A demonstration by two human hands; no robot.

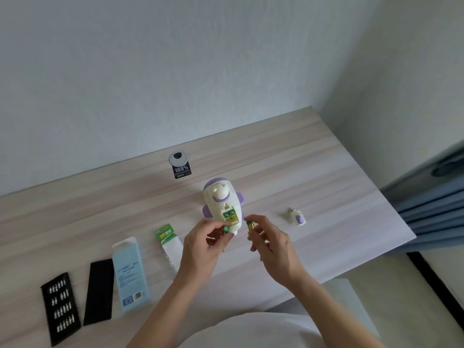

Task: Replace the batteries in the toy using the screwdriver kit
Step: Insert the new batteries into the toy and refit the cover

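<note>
A white and purple toy (pixel 222 200) lies on the wooden table (pixel 313 177), its battery compartment (pixel 229 214) open with two green batteries inside. My left hand (pixel 203 244) pinches a green battery (pixel 225 229) just in front of the toy. My right hand (pixel 271 243) pinches another green and gold battery (pixel 250 225) to the right of the compartment. The small white and purple cover piece (pixel 297 216) lies to the right. The screwdriver kit's black bit tray (pixel 60 307) and black lid (pixel 98 291) lie at the left.
A green battery package (pixel 168 244) and a light blue box (pixel 130 272) lie left of my hands. A round cable grommet with a black label (pixel 180 164) sits near the wall. Blue curtains (pixel 437 204) hang beyond the table's right edge.
</note>
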